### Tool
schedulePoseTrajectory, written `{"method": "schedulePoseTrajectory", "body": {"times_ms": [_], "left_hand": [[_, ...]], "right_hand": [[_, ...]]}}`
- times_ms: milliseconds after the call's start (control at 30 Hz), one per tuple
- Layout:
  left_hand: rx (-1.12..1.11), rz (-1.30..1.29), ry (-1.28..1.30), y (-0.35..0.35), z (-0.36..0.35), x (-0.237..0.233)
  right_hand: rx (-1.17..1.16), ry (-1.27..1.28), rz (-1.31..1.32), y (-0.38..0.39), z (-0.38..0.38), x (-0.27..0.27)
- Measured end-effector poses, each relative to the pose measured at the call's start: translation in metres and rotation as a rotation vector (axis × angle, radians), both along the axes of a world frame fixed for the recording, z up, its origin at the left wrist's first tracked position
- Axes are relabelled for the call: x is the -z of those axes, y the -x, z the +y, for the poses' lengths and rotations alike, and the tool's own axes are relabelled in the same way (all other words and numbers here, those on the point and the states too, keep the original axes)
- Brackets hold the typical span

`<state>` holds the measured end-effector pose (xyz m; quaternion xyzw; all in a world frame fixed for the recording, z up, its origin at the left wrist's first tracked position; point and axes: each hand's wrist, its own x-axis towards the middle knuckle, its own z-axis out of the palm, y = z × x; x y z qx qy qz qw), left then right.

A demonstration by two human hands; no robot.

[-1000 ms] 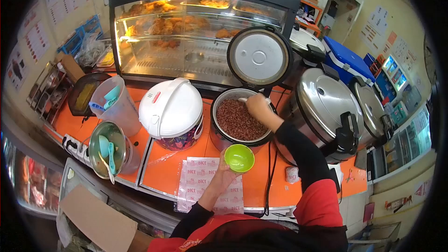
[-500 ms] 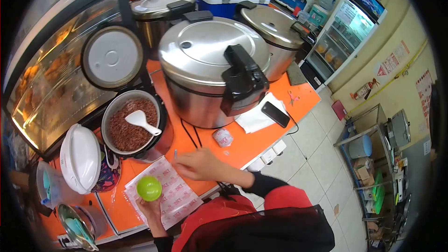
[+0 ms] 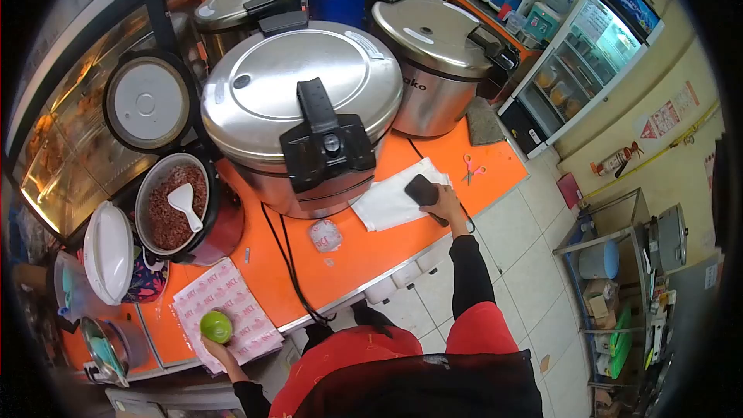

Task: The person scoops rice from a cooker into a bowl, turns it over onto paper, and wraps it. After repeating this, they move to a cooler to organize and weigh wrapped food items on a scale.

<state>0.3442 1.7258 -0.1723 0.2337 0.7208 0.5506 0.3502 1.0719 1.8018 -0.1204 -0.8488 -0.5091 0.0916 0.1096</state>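
Note:
My left hand [image 3: 220, 354] grips a small green bowl [image 3: 217, 327] by its side, over a stack of printed wrapping paper [image 3: 240, 300] at the counter's front edge. Farther right, my right hand [image 3: 447, 206] has its fingers around the near right end of a black phone [image 3: 421, 190]. The phone is over a white cloth [image 3: 387, 203]. A round, paper-wrapped bundle [image 3: 325, 235] sits on the counter between my hands. Behind the paper, an opened cooker [image 3: 229, 220] holds reddish-brown rice [image 3: 159, 213] with a white rice paddle [image 3: 184, 203] lying in it.
A large steel cooker [image 3: 302, 85] stands mid-counter, with another [image 3: 437, 70] behind it. Black cords [image 3: 282, 263] hang over the front edge. Pink-handled scissors [image 3: 472, 170] lie at the right. A white-lidded container [image 3: 107, 251] and a clear pitcher [image 3: 70, 282] stand at the left.
My right hand has moved from above the paper across to the phone and taken hold of it. The view has shifted rightward. My left hand still holds the green bowl over the paper.

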Motion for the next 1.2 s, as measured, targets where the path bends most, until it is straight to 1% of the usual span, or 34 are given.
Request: {"method": "schedulePoseTrajectory", "body": {"times_ms": [67,100,133,233,267,367,400,467,500,533,567,600,633,667,700,800,833,900,933,1000,1100,1133,1200], "left_hand": [[-0.104,0.011,0.061,-0.030,0.003,-0.041],[-0.156,0.018,0.093,-0.039,-0.001,-0.046],[-0.113,0.207,0.076,-0.010,-0.006,-0.009],[-0.157,0.561,0.244,-0.010,-0.020,-0.002],[-0.203,0.572,0.235,-0.010,-0.021,0.000],[-0.345,0.597,0.208,-0.017,-0.027,0.011],[-0.431,0.493,0.207,-0.019,-0.026,0.013],[-0.465,0.288,0.110,-0.016,-0.024,0.016],[-0.480,0.190,0.062,-0.013,-0.026,0.018],[-0.510,0.142,0.089,-0.021,-0.027,0.010],[-0.550,0.298,0.262,-0.036,-0.027,0.002],[-0.585,0.453,0.435,-0.049,-0.026,-0.004],[-0.614,0.609,0.609,-0.056,-0.027,-0.007],[-0.476,0.992,0.909,-0.056,-0.029,0.007],[-0.587,0.799,0.855,-0.053,-0.025,0.020],[-0.879,0.208,0.660,-0.056,-0.013,0.038],[-0.934,0.257,0.663,-0.067,-0.005,0.036],[-1.042,0.361,0.665,-0.107,0.016,0.010],[-1.022,0.375,0.733,-0.046,0.008,0.091],[-0.973,0.447,0.811,-0.045,0.008,0.089],[-0.898,0.534,0.926,-0.066,0.020,0.073],[-0.873,0.562,0.963,-0.072,0.025,0.070],[-0.950,0.642,0.948,-0.084,0.034,0.061]], "right_hand": [[-0.019,-0.026,0.068,-0.007,0.002,0.003],[-0.024,-0.037,0.078,-0.009,0.001,0.004],[-0.029,-0.049,0.090,-0.009,0.001,0.005],[-0.025,-0.079,0.068,-0.004,-0.001,0.002],[-0.019,-0.100,0.085,-0.003,-0.003,0.002],[-0.053,-0.143,0.056,-0.001,-0.007,0.000],[-0.064,-0.175,0.048,0.000,-0.009,0.001],[-0.061,-0.261,0.067,-0.004,-0.013,0.012],[-0.061,-0.220,0.174,-0.012,-0.014,0.019],[-0.058,-0.178,0.282,-0.021,-0.017,0.024],[-0.053,-0.137,0.390,-0.032,-0.021,0.027],[-0.073,-0.101,0.610,-0.041,-0.023,0.026],[-0.120,-0.100,0.758,-0.049,-0.027,0.026],[-0.167,-0.101,0.905,-0.054,-0.032,0.017],[-0.214,-0.102,1.052,-0.056,-0.035,0.010],[-0.336,-0.056,0.972,-0.060,-0.038,0.002],[-0.353,-0.075,0.981,-0.061,-0.037,0.003],[-0.383,-0.118,1.002,-0.060,-0.037,0.005],[-0.284,-0.119,0.946,-0.057,-0.036,0.005],[-0.089,-0.119,0.829,-0.054,-0.032,0.007],[0.037,-0.136,0.879,-0.069,-0.024,0.041],[0.034,-0.133,0.951,-0.069,-0.025,0.037],[0.034,-0.127,1.099,-0.066,-0.033,0.029]]}}
